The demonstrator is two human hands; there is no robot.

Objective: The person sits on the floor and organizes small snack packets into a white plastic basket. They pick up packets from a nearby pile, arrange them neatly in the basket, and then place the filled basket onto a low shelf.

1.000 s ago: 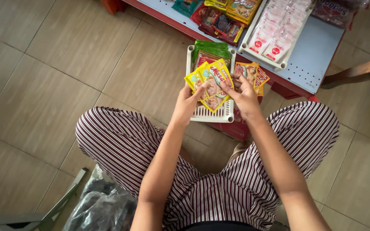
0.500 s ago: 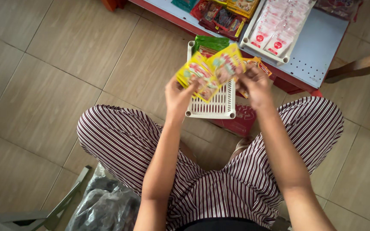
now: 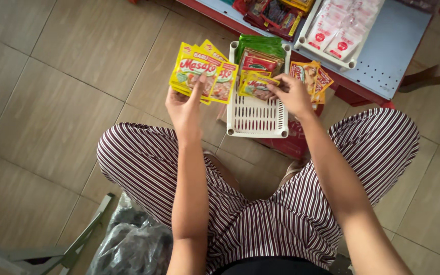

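The hands have parted since the earlier frame: the left hand point(image 3: 184, 109) now grips a fan of yellow sachets point(image 3: 202, 74) left of the white basket point(image 3: 257, 119), while the right hand point(image 3: 292, 94) pinches one sachet point(image 3: 256, 85) into the basket. Filing looks underway; each sachet needs upright seating.

Black plastic bag point(image 3: 133, 244); blue shelf point(image 3: 393, 46); tiled floor point(image 3: 52, 102)

Beige tiled floor point(image 3: 52, 102), red-edged shelf point(image 3: 393, 56)
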